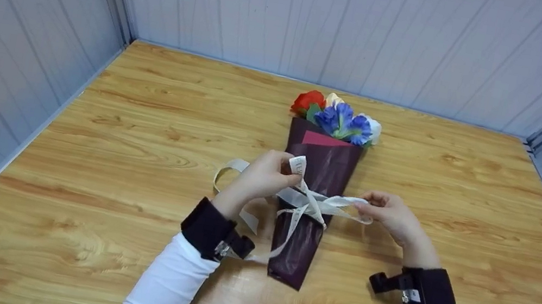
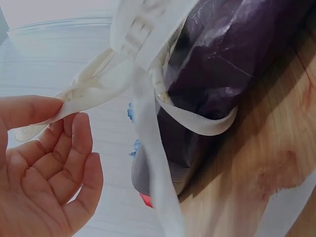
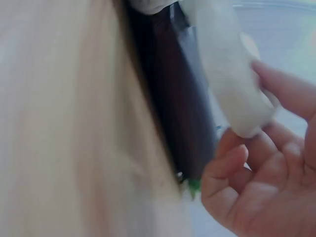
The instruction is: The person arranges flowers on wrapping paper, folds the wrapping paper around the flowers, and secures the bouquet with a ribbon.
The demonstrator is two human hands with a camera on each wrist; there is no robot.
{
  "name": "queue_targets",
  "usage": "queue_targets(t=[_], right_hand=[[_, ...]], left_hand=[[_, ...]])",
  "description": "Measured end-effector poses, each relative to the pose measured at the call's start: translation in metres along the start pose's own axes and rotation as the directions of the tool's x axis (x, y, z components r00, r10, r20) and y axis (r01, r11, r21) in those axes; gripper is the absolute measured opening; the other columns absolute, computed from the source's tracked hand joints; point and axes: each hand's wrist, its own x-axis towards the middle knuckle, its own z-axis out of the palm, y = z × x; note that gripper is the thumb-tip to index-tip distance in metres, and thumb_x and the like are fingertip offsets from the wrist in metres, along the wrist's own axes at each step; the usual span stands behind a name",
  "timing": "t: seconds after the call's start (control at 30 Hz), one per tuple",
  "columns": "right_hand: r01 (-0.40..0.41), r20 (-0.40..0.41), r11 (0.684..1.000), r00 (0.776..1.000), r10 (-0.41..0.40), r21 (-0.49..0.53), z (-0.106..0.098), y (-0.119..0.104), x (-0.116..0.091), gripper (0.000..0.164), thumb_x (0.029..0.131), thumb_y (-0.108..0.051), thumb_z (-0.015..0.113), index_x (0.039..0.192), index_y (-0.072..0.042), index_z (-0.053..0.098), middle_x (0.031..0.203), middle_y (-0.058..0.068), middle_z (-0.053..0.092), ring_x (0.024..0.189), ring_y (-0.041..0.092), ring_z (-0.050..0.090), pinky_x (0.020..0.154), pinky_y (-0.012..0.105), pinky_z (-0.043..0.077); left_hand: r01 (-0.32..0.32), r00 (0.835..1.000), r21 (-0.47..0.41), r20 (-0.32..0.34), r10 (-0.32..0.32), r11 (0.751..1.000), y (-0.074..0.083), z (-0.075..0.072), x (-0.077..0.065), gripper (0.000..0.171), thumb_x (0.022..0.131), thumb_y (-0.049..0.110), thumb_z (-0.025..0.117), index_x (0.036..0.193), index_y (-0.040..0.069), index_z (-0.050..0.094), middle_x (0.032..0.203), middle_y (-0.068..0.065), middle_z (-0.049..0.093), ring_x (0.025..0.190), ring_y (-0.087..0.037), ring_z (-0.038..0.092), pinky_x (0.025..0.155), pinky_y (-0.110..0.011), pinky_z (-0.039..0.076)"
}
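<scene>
A bouquet wrapped in dark purple paper lies on the table, its flowers pointing away from me. White ribbon goes around the wrapper's middle and crosses over itself in front. On the left side my left hand pinches a part of the ribbon between thumb and fingers; the left wrist view shows printed letters on a ribbon band. To the right of the wrapper, my right hand pinches a ribbon loop, which is blurred in the right wrist view. One loose tail hangs down across the wrapper's lower part.
Red, blue and white flowers stick out of the wrapper's top. More ribbon curls on the wood-grain table left of the bouquet. Pale panel walls stand at the back and both sides.
</scene>
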Motion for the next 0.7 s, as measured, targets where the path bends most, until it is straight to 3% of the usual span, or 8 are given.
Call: queue_targets(t=[0.1,0.23,0.33,0.43,0.5,0.57,0.7], right_hand=[[0.004,-0.055,0.999,0.998,-0.006,-0.033,-0.002,0.003,-0.001,0.013,0.095,-0.009,0.053,0.085,-0.008,0.061,0.072,-0.009,0.058,0.067,0.002,0.05,0.061,0.017,0.041],[0.007,-0.063,0.994,0.998,-0.015,-0.114,-0.004,0.004,0.0,0.021,0.099,-0.014,0.049,0.085,-0.003,0.06,0.069,-0.009,0.054,0.058,0.002,0.042,0.052,0.017,0.032],[-0.013,-0.046,1.0,0.999,0.013,0.004,-0.008,0.007,-0.001,0.016,0.099,-0.014,0.049,0.089,-0.007,0.059,0.067,-0.008,0.052,0.054,0.001,0.039,0.049,0.015,0.031],[-0.009,-0.039,0.993,0.999,0.014,0.118,-0.013,0.011,-0.003,0.006,0.094,-0.006,0.056,0.1,-0.006,0.057,0.072,-0.007,0.056,0.061,0.0,0.048,0.054,0.015,0.039],[0.026,-0.043,0.996,0.999,-0.023,0.084,-0.016,0.014,-0.005,0.022,0.088,0.001,0.061,0.108,0.002,0.053,0.078,-0.006,0.057,0.067,0.001,0.053,0.06,0.015,0.045],[0.059,-0.052,0.998,0.997,-0.06,-0.013,-0.017,0.016,-0.006,0.033,0.083,0.004,0.066,0.111,0.011,0.051,0.082,-0.006,0.059,0.073,0.001,0.056,0.066,0.016,0.048],[0.074,-0.078,0.989,0.993,-0.085,-0.13,-0.019,0.018,-0.007,0.026,0.086,0.0,0.064,0.105,0.016,0.056,0.078,-0.01,0.06,0.07,0.001,0.056,0.066,0.017,0.048]], left_hand=[[0.02,1.0,0.007,0.0,-0.02,1.0,-0.002,0.0,0.0,0.012,0.086,0.007,0.061,0.094,0.0,0.067,0.077,-0.001,0.058,0.069,-0.011,0.05,0.062,-0.02,0.041],[0.012,1.0,-0.003,-0.005,-0.012,1.0,-0.005,0.0,0.001,0.011,0.086,0.006,0.06,0.093,0.0,0.067,0.076,-0.001,0.057,0.069,-0.012,0.049,0.062,-0.021,0.041],[0.002,1.0,-0.007,-0.027,-0.003,1.0,-0.008,-0.001,0.001,0.01,0.084,0.006,0.062,0.09,-0.001,0.067,0.074,0.0,0.056,0.068,-0.011,0.049,0.062,-0.021,0.041],[0.005,0.999,0.003,-0.047,-0.005,1.0,-0.013,-0.002,0.002,0.009,0.083,0.006,0.063,0.087,-0.001,0.067,0.072,0.001,0.055,0.067,-0.011,0.048,0.06,-0.02,0.04],[0.009,0.999,0.013,-0.053,-0.008,1.0,-0.016,-0.003,0.003,0.008,0.082,0.005,0.064,0.085,-0.001,0.066,0.07,0.002,0.054,0.065,-0.011,0.047,0.059,-0.02,0.039],[0.012,0.998,0.018,-0.055,-0.011,1.0,-0.018,-0.003,0.004,0.008,0.081,0.005,0.064,0.083,-0.002,0.066,0.069,0.002,0.053,0.064,-0.011,0.047,0.058,-0.02,0.039],[0.014,0.999,0.019,-0.052,-0.013,1.0,-0.021,-0.004,0.006,0.009,0.081,0.005,0.063,0.083,-0.003,0.066,0.071,-0.001,0.057,0.064,-0.01,0.049,0.059,-0.019,0.041]])
